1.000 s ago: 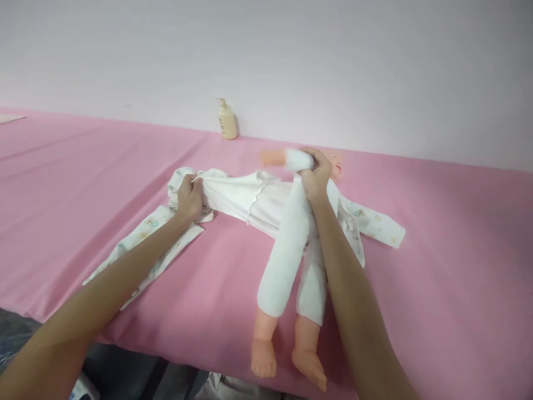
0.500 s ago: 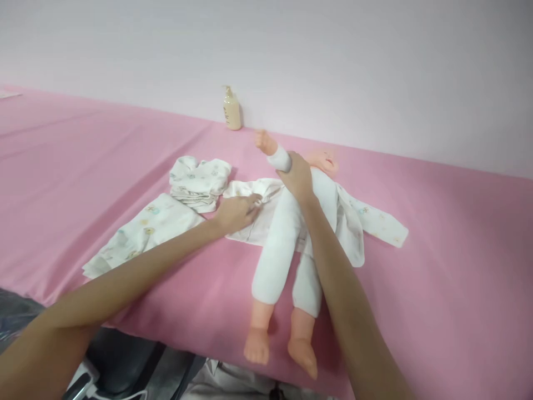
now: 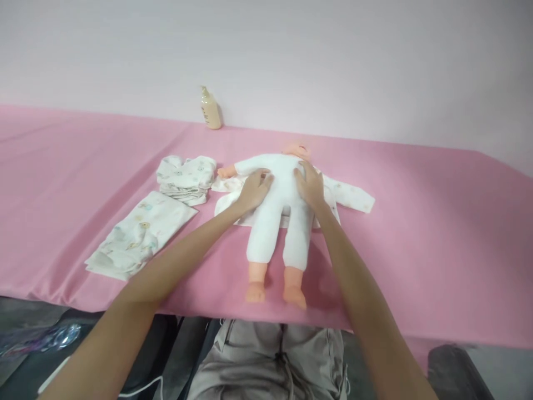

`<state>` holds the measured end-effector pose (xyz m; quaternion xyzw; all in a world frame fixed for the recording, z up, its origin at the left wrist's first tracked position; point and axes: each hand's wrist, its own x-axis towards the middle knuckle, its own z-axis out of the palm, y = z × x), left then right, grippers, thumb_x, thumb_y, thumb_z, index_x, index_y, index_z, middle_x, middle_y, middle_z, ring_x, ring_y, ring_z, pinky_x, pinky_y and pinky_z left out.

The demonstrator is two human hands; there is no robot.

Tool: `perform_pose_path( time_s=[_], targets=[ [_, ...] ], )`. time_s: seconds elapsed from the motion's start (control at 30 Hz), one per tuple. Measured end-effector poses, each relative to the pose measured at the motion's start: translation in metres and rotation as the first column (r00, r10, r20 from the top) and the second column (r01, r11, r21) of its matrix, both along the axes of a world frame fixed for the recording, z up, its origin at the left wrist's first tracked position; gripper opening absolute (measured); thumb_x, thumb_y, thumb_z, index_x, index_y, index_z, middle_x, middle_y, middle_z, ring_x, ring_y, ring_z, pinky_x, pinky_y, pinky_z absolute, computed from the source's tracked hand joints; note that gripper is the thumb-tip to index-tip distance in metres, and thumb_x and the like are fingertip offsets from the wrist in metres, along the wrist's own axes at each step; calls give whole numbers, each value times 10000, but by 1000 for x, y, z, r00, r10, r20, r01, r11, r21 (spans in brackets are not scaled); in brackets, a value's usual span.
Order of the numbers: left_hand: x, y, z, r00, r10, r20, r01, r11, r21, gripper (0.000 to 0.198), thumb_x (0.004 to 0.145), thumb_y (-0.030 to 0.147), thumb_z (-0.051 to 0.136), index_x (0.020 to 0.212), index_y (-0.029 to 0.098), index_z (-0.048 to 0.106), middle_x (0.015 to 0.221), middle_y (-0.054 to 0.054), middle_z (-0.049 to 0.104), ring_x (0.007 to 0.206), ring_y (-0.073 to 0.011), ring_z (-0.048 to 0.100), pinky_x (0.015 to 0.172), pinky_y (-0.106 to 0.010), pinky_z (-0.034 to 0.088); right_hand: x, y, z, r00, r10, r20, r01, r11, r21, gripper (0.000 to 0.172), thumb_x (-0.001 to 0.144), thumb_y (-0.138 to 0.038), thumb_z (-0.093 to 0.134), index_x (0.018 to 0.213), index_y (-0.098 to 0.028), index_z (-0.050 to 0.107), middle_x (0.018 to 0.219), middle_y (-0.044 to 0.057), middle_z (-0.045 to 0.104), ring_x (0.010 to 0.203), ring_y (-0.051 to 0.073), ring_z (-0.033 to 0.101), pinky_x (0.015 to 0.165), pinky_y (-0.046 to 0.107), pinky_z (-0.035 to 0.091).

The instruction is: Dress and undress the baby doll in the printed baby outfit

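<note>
A baby doll [image 3: 281,186] with a white cloth body lies on its back on a spread-out white printed baby shirt [image 3: 350,194]. Its bare feet point toward me and its head is at the far end. My left hand [image 3: 255,190] grips the doll's side at the left of the torso, thumb on top. On the opposite side, my right hand [image 3: 310,186] holds the torso with its thumb over the front. The fingers beneath the doll are partly hidden. One shirt sleeve stretches out to the right; the doll's arm on the left lies over the shirt.
Left of the doll sit a stack of folded printed baby clothes [image 3: 187,178] and a folded printed cloth [image 3: 141,233]. A cream pump bottle [image 3: 211,109] stands by the wall. Pink sheeting [image 3: 416,250] covers the table, whose front edge is near my lap.
My right hand has let go of the doll's raised arm, which now lies down. My left hand has moved from the shirt onto the doll's side. The doll lies straighter.
</note>
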<state>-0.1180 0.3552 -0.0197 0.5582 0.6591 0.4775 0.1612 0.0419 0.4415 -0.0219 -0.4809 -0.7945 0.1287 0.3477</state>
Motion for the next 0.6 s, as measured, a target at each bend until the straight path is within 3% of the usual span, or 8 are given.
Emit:
perform_pose_path(
  time_s=[0.1, 0.2, 0.33, 0.43, 0.5, 0.6],
  targets=[
    [10, 8, 3, 934, -63, 352, 122, 982, -146, 581, 795, 500, 637, 1247, 155, 517, 1251, -147, 594, 1169, -298, 558, 1014, -461, 437, 38, -6, -19, 981, -156, 112, 162, 986, -43, 432, 975, -303, 265, 1327, -202, 495, 1466, 107, 409, 1393, 281, 302, 1116, 645, 90],
    [9, 10, 4, 820, -143, 555, 271, 950, -154, 721, 671, 438, 786, 1274, 152, 510, 1202, -163, 625, 1112, -318, 600, 953, -467, 494, 60, -14, -35, 946, -194, 259, 200, 980, 0, 431, 946, -230, 342, 1354, -256, 478, 1550, 94, 253, 1443, 338, 145, 1068, 706, 96],
    [7, 11, 3, 813, -113, 571, 236, 961, -146, 813, 629, 335, 829, 1330, 146, 463, 1261, -167, 594, 1127, -305, 594, 970, -474, 494, 64, -21, -42, 971, -194, 139, 198, 980, -21, 437, 953, -180, 313, 1366, -202, 455, 1542, 147, 241, 1435, 326, 129, 1050, 658, 208],
    [9, 12, 6, 820, -90, 566, 180, 978, -106, 848, 636, 296, 822, 1369, 144, 424, 1303, -171, 565, 1166, -294, 573, 988, -467, 488, 66, -24, -37, 978, -208, 20, 209, 978, -27, 421, 976, -311, 328, 1340, -149, 466, 1508, 187, 283, 1426, 305, 156, 1074, 573, 237],
    [10, 12, 10, 815, -96, 571, 171, 982, -79, 866, 631, 283, 825, 1381, 148, 414, 1307, -173, 564, 1168, -298, 575, 975, -466, 501, 69, -25, -33, 963, -265, 54, 267, 962, -52, 486, 944, -400, 424, 1364, -155, 435, 1505, 191, 286, 1429, 314, 159, 1085, 552, 241],
    [7, 13, 21, 830, -140, 540, 190, 981, -38, 848, 620, 296, 833, 1362, 159, 445, 1293, -174, 575, 1135, -300, 598, 939, -459, 527, 77, -23, -31, 906, -378, 190, 398, 914, -83, 593, 904, -325, 501, 1446, -178, 315, 1517, 174, 282, 1438, 316, 160, 1095, 573, 232]
  ],
)
